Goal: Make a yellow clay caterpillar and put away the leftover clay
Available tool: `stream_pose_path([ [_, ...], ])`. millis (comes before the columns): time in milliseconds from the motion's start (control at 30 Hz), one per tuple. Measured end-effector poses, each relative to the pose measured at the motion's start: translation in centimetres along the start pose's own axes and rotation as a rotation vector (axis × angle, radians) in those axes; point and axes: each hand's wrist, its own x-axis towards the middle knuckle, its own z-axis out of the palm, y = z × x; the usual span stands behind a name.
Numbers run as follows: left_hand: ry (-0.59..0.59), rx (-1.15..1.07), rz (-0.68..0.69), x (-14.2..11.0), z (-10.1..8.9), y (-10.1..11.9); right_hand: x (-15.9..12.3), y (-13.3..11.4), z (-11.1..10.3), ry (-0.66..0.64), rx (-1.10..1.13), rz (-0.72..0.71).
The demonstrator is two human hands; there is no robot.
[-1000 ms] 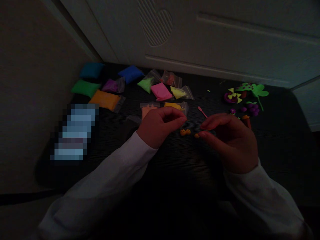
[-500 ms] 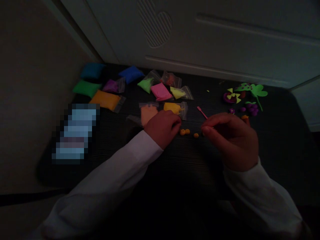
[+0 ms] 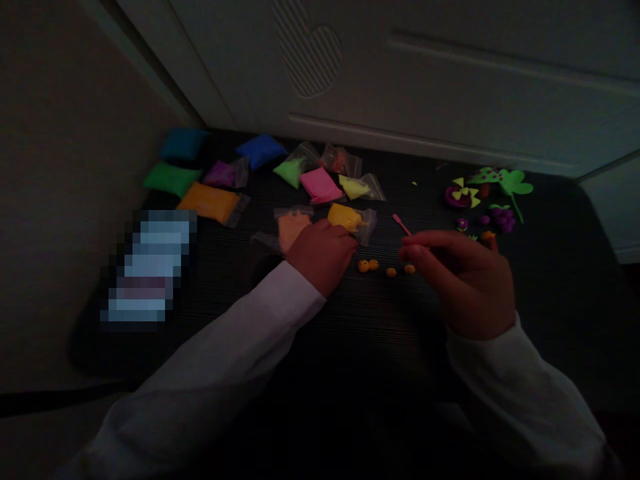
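Note:
My left hand (image 3: 323, 257) rests curled over the edge of an orange clay packet (image 3: 293, 228), its fingertips close to a yellow-orange clay packet (image 3: 345, 217). My right hand (image 3: 460, 283) hangs above the tabletop with thumb and forefinger pinched together; nothing shows clearly between them. Several small orange clay balls lie in a row between my hands, the nearest (image 3: 409, 269) just under my right fingertips. A pink plastic clay tool (image 3: 401, 224) lies just beyond those fingertips.
Several bagged clay packets in bright colours (image 3: 320, 185) spread across the dark table (image 3: 400, 333). Clay models, a green leaf (image 3: 500, 180) and purple grapes (image 3: 504, 220), lie at the right. A white door (image 3: 400, 73) stands behind the table.
My left hand has dropped from its raised pinch onto the packets. My right hand has lifted a little, and a further orange ball now shows beneath its fingertips.

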Motion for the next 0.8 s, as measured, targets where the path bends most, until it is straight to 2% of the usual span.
stream_pose_path([
  [300,-0.014,-0.111,0.021,0.1,-0.7,-0.5,0.1,0.1,0.2,-0.026,0.009,0.009],
  [400,0.107,-0.218,-0.024,-0.1,-1.4,0.0,0.0,0.0,0.2,-0.022,-0.051,-0.032],
  [500,0.237,-0.463,-0.109,-0.6,-2.6,0.9,0.0,-0.1,0.2,-0.040,-0.136,-0.092],
  [567,0.195,-0.682,-0.183,-0.8,-3.3,1.6,0.1,-0.3,0.2,-0.070,-0.170,-0.123],
  [633,0.076,-0.913,-0.243,-1.0,-3.7,2.0,0.1,-0.5,0.3,-0.109,-0.165,-0.140],
  [700,-0.044,-1.124,-0.285,-1.1,-3.7,2.2,0.1,-0.6,0.3,-0.141,-0.144,-0.147],
  [800,-0.137,-1.334,-0.349,-1.1,-3.2,2.2,0.0,-0.7,0.4,-0.164,-0.115,-0.144],
])
